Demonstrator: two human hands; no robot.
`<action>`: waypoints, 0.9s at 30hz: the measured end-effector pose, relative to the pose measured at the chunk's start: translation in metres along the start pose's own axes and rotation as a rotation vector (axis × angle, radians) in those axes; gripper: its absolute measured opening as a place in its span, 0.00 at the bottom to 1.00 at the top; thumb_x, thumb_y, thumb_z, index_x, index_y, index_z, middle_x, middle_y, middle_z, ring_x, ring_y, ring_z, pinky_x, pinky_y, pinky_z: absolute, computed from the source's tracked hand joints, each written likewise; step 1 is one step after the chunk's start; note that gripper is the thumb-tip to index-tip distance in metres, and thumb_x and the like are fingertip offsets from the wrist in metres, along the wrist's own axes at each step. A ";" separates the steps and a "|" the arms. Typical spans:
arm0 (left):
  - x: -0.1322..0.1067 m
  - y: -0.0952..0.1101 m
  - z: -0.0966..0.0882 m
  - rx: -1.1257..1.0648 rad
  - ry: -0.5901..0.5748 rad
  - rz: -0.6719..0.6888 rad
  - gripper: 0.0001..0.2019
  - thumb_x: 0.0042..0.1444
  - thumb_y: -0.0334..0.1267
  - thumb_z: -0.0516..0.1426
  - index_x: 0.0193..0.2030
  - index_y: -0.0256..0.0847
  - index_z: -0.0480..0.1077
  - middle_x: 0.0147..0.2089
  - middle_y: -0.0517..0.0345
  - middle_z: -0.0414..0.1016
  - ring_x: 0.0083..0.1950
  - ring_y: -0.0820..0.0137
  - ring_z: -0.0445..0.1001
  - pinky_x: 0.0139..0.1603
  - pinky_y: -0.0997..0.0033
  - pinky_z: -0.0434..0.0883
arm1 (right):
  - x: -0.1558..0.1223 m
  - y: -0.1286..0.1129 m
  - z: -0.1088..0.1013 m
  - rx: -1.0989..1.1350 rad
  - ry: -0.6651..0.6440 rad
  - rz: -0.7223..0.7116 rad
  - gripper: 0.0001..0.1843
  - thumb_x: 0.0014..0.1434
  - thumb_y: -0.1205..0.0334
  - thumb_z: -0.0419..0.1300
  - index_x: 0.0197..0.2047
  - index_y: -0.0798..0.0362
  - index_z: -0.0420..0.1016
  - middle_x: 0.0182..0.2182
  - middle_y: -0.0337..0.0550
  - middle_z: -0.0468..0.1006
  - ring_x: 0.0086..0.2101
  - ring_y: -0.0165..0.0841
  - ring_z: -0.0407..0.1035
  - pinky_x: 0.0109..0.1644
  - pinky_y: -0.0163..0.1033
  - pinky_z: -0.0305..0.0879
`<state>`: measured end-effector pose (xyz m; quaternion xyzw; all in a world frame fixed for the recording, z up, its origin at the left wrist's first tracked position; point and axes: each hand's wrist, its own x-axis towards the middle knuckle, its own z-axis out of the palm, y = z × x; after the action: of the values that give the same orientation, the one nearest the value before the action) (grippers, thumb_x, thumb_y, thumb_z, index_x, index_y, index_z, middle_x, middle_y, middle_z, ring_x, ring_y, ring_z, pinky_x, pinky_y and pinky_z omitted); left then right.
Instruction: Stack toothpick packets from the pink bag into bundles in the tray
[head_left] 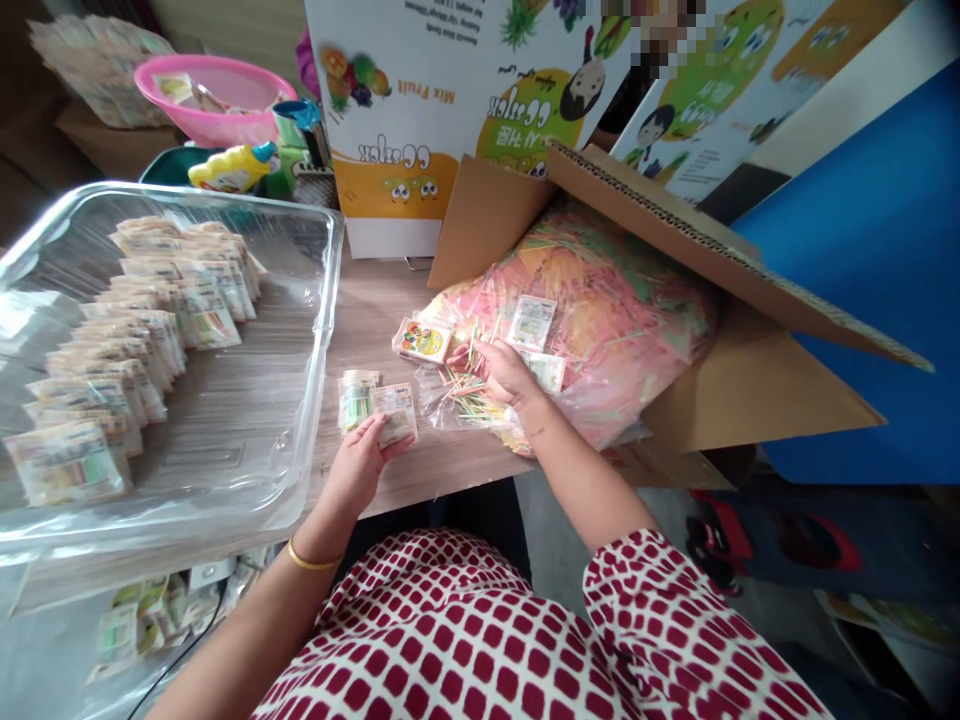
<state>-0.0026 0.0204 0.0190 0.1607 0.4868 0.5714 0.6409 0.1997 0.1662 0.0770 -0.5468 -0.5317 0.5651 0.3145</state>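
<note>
My left hand [364,455] is closed on a small clear packet [395,405] with red-edged print, just above the table. Beside it lies another packet [355,397] with green sticks showing inside. My right hand [507,372] is closed around a few thin candy sticks [472,350] at the mouth of a big clear plastic bag [600,290] full of pink, yellow and green sticks. Loose sticks [480,402] lie under that hand. Two more packets [532,320] rest on the bag, and a stack of printed packets [422,341] sits left of my right fingers.
A clear plastic tray [300,400] on the left holds rows of filled packets [142,330]. The bag sits in an open cardboard box [757,390] with raised flaps. Printed cartons [405,110] stand behind. A pink basin [217,115] and yellow bottle [229,168] are at back left.
</note>
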 end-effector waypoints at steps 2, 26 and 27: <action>0.000 0.000 -0.001 0.014 -0.032 -0.013 0.16 0.50 0.52 0.69 0.36 0.42 0.79 0.47 0.50 0.77 0.50 0.62 0.78 0.58 0.58 0.78 | 0.003 0.000 -0.001 0.124 0.006 0.044 0.14 0.71 0.55 0.51 0.38 0.52 0.72 0.31 0.46 0.81 0.35 0.37 0.78 0.39 0.42 0.77; 0.003 0.001 0.009 -0.038 0.010 -0.024 0.15 0.49 0.46 0.71 0.37 0.38 0.80 0.46 0.53 0.80 0.49 0.65 0.79 0.59 0.58 0.77 | -0.018 0.003 0.011 -1.229 -0.060 -0.068 0.12 0.69 0.58 0.59 0.53 0.53 0.75 0.45 0.54 0.84 0.47 0.47 0.79 0.50 0.46 0.71; 0.002 0.001 0.009 -0.052 0.006 -0.019 0.14 0.49 0.46 0.71 0.36 0.38 0.80 0.46 0.53 0.80 0.49 0.65 0.79 0.59 0.56 0.77 | -0.017 0.005 0.013 -1.265 -0.035 -0.071 0.13 0.71 0.58 0.55 0.52 0.53 0.76 0.44 0.55 0.84 0.46 0.48 0.79 0.50 0.47 0.71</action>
<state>0.0044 0.0256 0.0233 0.1376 0.4754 0.5781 0.6487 0.1918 0.1457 0.0753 -0.5997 -0.7857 0.1393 -0.0598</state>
